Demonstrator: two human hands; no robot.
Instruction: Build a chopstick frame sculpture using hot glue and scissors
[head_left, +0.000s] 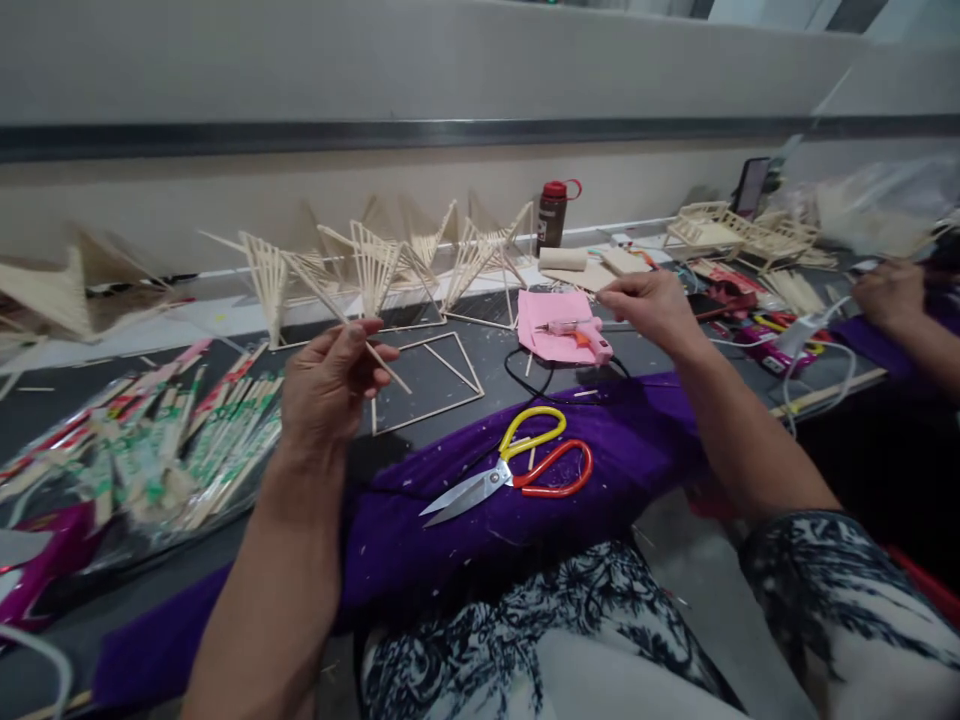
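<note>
My left hand (334, 385) pinches a thin wooden stick (394, 378) between thumb and fingers, tilted above the table. Beyond that hand, a flat frame of glued sticks (427, 415) lies on the dark tabletop. My right hand (651, 308) is raised with its fingertips pressed together; whatever they hold, if anything, is too small to make out. Just left of it, a pink glue gun (577, 332) rests on a pink cloth or pad (541, 308). Scissors with one yellow and one red handle (551, 485) lie partly spread on the purple cloth (465, 550) at the table's front edge.
Several stick structures (375, 265) stand along the wall. A bottle with a red cap (552, 218) is behind the glue gun. Plastic-wrapped sticks (165, 450) cover the left side. Another person's hand (891, 292) is at far right, near a white cable (847, 375).
</note>
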